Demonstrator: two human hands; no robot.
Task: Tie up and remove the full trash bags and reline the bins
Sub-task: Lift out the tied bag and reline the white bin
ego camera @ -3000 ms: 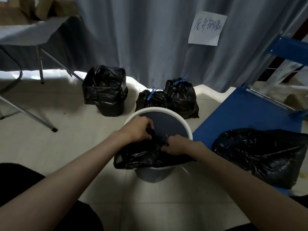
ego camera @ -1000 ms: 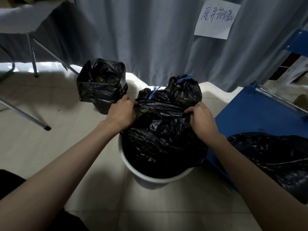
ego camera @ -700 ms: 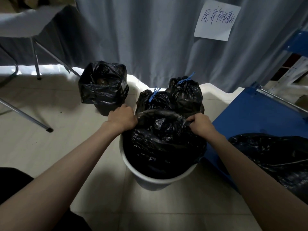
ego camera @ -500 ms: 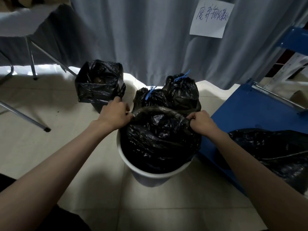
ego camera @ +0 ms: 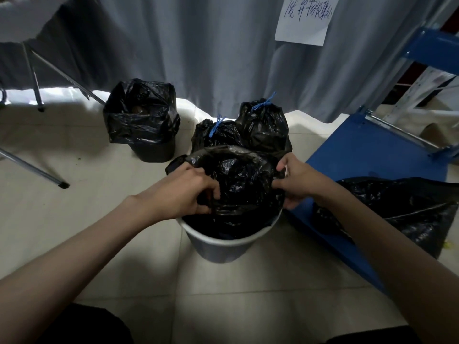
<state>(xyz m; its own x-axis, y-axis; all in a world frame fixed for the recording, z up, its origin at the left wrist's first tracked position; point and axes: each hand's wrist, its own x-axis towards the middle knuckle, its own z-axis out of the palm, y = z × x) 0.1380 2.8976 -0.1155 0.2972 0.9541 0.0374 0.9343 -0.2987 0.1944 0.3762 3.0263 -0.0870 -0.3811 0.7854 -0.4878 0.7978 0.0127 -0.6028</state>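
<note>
A white bin [ego camera: 224, 247] stands on the tiled floor in front of me with a black liner bag [ego camera: 242, 184] spread open over its mouth. My left hand [ego camera: 183, 192] grips the bag's left edge, fingers curled into the plastic. My right hand [ego camera: 299, 182] grips the right edge at the bin's rim. Just behind the bin sit two tied black trash bags, a small one [ego camera: 216, 132] and a larger one [ego camera: 264, 125], each closed with a blue tie. At the back left a dark bin [ego camera: 142, 125] holds a filled, untied black bag.
A blue platform cart [ego camera: 367, 150] lies to the right with a loose black bag [ego camera: 402, 209] on it. A grey curtain [ego camera: 198, 45] with a paper sign [ego camera: 306, 18] hangs behind. Folding table legs [ego camera: 37, 170] stand at the left.
From a bunched bag held at the near rim, my hands have spread it open across the bin. In the last half second both hands drew back toward me along its sides.
</note>
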